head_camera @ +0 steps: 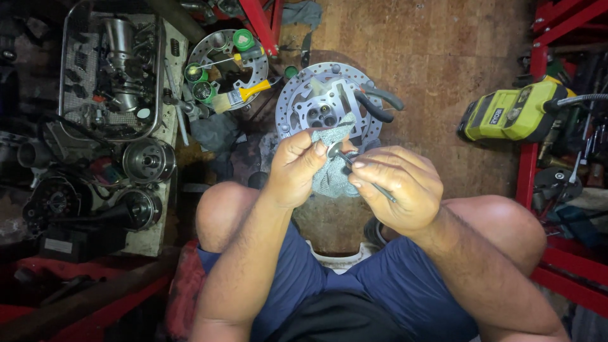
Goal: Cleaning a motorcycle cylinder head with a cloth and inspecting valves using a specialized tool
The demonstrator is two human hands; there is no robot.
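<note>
My left hand (296, 166) pinches a grey rag (330, 177) around the round head of a small engine valve (334, 150). My right hand (394, 187) grips the valve's thin metal stem, which sticks out past my fingers toward the lower right. Both hands are held above my knees. Just beyond them, on the floor, a grey cylinder head (326, 107) rests on a perforated brake disc (286, 101), with black-handled pliers (377, 102) lying on the disc's right side.
A second brake disc (209, 47) at the back holds green caps and a yellow-handled brush (237, 96). A white tray (166, 136) of engine parts lies left, a wire basket (111, 69) on it. A yellow-green power tool (510, 114) and red shelving (529, 164) stand right.
</note>
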